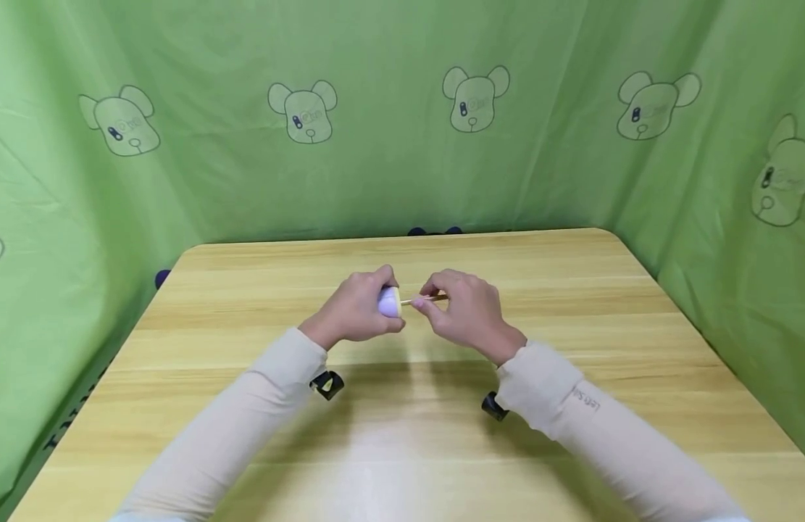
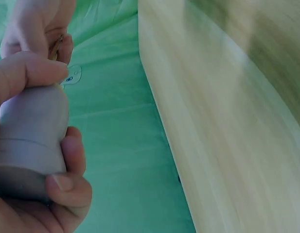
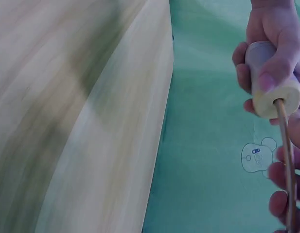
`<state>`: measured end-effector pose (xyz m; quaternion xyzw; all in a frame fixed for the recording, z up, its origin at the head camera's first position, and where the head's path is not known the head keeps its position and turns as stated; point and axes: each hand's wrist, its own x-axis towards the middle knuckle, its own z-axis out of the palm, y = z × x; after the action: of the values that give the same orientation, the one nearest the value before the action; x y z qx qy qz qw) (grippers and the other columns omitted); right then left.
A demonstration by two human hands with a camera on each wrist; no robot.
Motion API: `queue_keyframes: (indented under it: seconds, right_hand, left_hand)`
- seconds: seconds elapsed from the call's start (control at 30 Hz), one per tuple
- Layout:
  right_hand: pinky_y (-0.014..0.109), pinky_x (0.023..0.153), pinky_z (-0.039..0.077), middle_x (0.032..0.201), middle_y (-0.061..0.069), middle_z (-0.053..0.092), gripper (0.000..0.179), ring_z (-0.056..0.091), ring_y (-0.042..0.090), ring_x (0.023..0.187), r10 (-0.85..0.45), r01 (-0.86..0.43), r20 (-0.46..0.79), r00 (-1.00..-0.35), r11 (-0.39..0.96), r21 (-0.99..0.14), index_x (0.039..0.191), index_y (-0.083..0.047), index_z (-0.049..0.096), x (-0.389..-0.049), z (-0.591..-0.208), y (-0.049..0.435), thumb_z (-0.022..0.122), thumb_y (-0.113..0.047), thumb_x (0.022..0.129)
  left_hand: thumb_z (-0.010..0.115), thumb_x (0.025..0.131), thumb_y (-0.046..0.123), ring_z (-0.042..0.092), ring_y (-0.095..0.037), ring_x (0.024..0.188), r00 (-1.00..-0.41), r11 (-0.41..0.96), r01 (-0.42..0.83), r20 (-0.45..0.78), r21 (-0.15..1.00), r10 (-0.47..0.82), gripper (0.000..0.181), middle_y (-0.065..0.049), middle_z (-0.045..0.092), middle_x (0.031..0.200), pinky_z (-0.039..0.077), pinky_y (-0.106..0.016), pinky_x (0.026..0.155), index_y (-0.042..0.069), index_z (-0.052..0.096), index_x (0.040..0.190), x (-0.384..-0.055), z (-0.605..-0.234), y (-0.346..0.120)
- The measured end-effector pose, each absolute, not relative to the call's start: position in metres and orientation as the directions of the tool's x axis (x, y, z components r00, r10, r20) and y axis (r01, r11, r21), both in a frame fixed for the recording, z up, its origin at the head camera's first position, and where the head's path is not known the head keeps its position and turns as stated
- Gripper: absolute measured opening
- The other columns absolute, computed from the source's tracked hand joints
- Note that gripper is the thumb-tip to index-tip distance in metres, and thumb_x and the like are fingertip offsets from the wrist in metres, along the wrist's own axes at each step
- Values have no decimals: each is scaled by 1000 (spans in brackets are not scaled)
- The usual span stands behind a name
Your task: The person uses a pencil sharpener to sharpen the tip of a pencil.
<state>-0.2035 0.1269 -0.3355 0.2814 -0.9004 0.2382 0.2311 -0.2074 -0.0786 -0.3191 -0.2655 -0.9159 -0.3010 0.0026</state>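
Note:
My left hand grips a small lavender cylinder above the table, its cream end turned toward the right hand. In the left wrist view the fingers wrap round the cylinder, which has a dark grey band at its other end. Between thumb and fingers my right hand pinches a thin brown stick, roughly pencil-like. In the right wrist view the stick runs into a round hole in the cream end. The tip inside the hole is hidden.
Below both hands lies a light wood table with rounded far corners. Green cloth printed with bear heads hangs behind it and along both sides. Each wrist carries a small black camera mount, such as the left mount.

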Motion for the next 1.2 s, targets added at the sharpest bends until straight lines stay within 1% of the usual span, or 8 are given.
queue_keyframes:
  seconds: [0.1,0.2,0.43,0.7,0.8,0.87,1.03,1.2]
  right_hand:
    - [45,71,42,86,5,69,27,60,27,80,-402,-678,724,-561,725,-124,90,-10,70,-207,-346,130,76,-35,80]
    - [52,73,37,85,9,69,31,59,32,79,-392,-669,821,-415,743,16,92,-8,69,-212,-355,132,74,-36,81]
    - [48,67,37,76,9,64,30,54,29,67,-353,-724,907,-229,684,84,89,-5,67,-220,-369,132,58,-33,97]
    - [55,69,29,72,7,63,25,53,29,64,-247,-677,969,24,709,197,79,-6,69,-223,-378,124,63,-25,94]
    - [52,68,30,71,6,63,28,53,28,62,-227,-690,971,69,692,211,79,-6,68,-224,-381,124,63,-29,94]
    - [48,67,32,70,7,64,30,54,27,61,-223,-704,972,76,678,211,79,-6,67,-224,-383,124,64,-31,94]
    - [41,62,36,68,8,64,32,55,26,59,-242,-733,969,47,651,199,78,-3,67,-223,-382,124,66,-31,93]
    - [43,63,35,65,7,62,34,53,26,57,-261,-728,965,18,659,191,75,-2,66,-222,-377,125,65,-30,94]
  left_hand:
    - [82,72,20,58,-20,70,-869,670,454,126,588,478,41,-6,58,83,51,-27,55,9,53,99,-208,-316,-82]
    - [81,72,22,58,-20,71,-876,664,420,86,619,474,41,-6,59,85,51,-28,55,10,53,98,-209,-311,-84]
    - [81,71,25,58,-21,74,-874,647,363,3,670,487,40,-6,60,88,51,-31,57,12,54,97,-211,-300,-87]
    - [79,71,23,58,-20,66,-858,614,301,-74,730,509,38,-10,59,85,52,-29,52,9,53,95,-209,-297,-89]
    - [79,73,21,56,-19,60,-849,604,248,-130,757,512,36,-11,58,83,46,-26,45,9,52,94,-207,-296,-89]
    - [78,73,21,54,-19,56,-843,601,214,-165,770,512,36,-11,58,80,41,-25,41,9,51,93,-207,-295,-90]
    - [78,75,21,54,-22,54,-838,599,186,-193,779,511,35,-10,59,77,37,-26,39,9,51,94,-206,-297,-92]
    - [78,75,21,53,-19,54,-842,602,211,-170,770,512,35,-11,59,80,40,-27,40,9,52,95,-207,-297,-91]
